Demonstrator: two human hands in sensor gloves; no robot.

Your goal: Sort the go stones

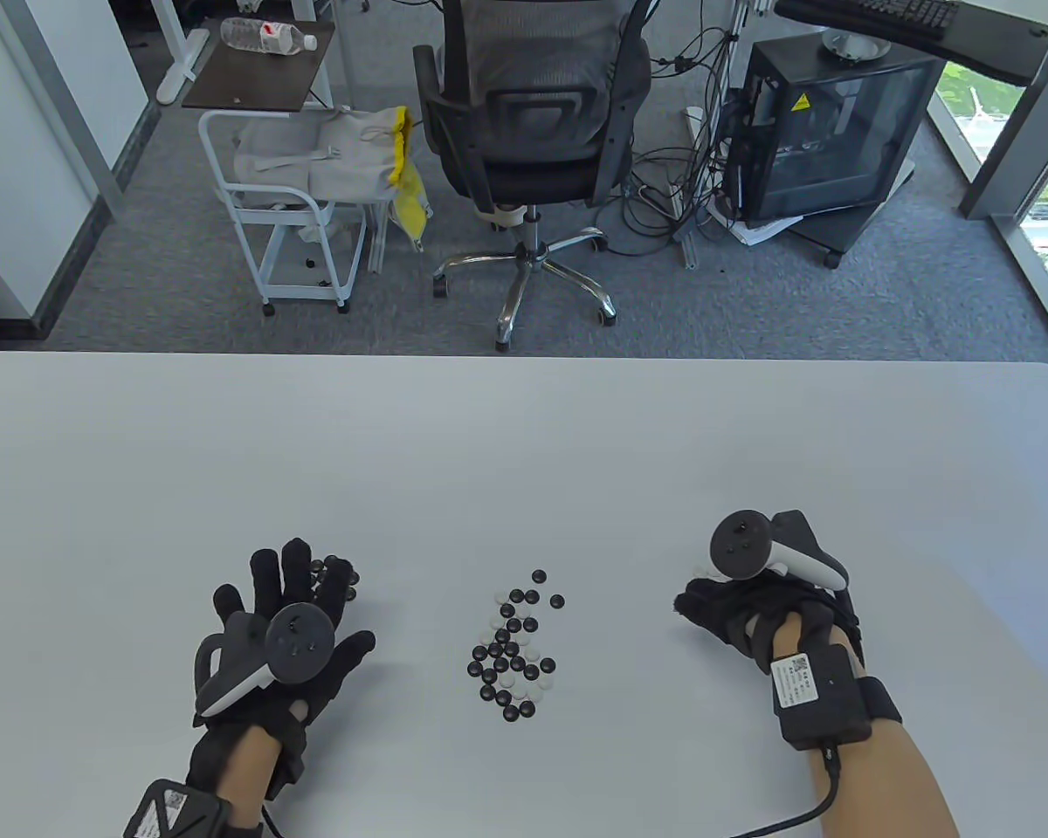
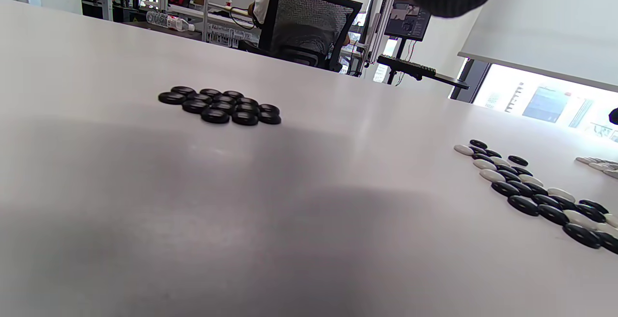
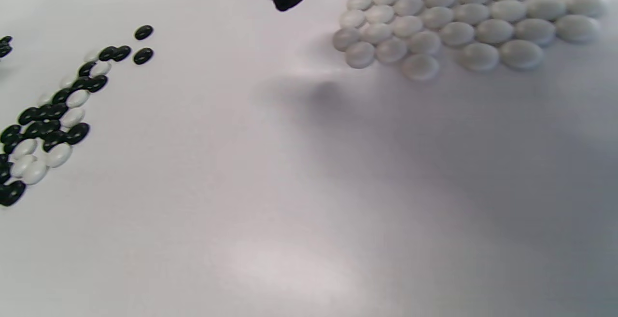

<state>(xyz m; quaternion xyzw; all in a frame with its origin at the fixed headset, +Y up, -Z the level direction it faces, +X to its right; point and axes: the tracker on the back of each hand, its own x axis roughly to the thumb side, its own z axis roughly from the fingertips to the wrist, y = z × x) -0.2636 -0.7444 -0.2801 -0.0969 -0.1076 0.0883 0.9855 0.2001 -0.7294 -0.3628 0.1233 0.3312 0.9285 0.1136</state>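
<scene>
Stones: mixed pile (image 1: 513, 650) mid-table, black cluster (image 2: 219, 105) under spread left hand (image 1: 284, 642), white cluster (image 3: 458, 18) beneath right hand (image 1: 747, 611), fingers unclear.

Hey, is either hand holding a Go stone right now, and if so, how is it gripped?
Left hand: fingers spread over the black stones, gripping nothing. Right hand: its fingers curl under near the white stones; a held stone cannot be told.
</scene>
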